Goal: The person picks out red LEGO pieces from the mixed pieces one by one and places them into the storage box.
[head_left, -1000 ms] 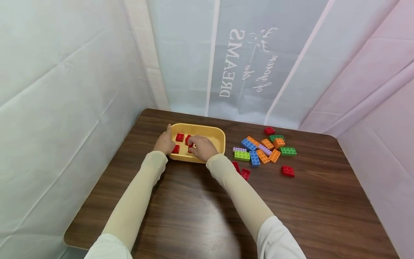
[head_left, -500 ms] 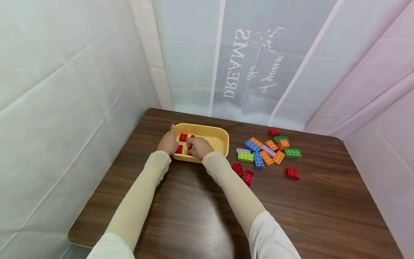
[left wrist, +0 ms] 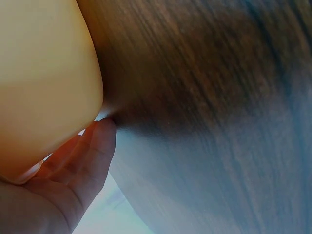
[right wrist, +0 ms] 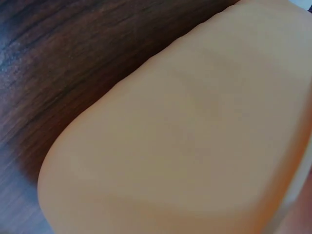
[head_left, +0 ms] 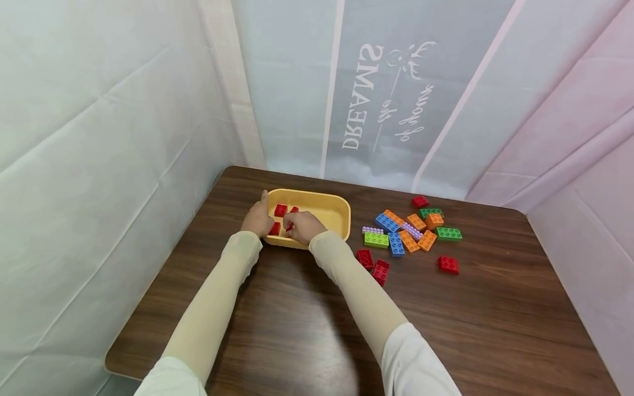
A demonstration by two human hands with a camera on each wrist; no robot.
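Note:
A shallow yellow tray [head_left: 335, 217] with rounded corners lies near the back of the table. My left hand [head_left: 256, 220] holds its left end; in the left wrist view, the fingers [left wrist: 100, 146] lie against the outer side of the tray wall [left wrist: 44, 73]. Reaching over the front rim, my right hand [head_left: 305, 226] pinches a red toy brick [head_left: 289, 225] low inside the tray, mostly covered by the fingers. Other red bricks sit around it, one at the back left [head_left: 280, 210] and one by the left hand [head_left: 274, 228]. The tray's outer wall [right wrist: 170, 146] fills most of the right wrist view.
Right of the tray lies a loose group of bricks, among them a lime brick [head_left: 376, 240], a blue brick [head_left: 396, 244] and a green brick [head_left: 448, 234]. A red brick [head_left: 380, 272] lies near my right forearm, another [head_left: 448, 265] farther right. White curtains enclose the brown table [head_left: 307, 330].
My right hand has shifted slightly left within the tray, still pinching the red brick. The left hand keeps its hold on the tray end. The head view has swung slightly.

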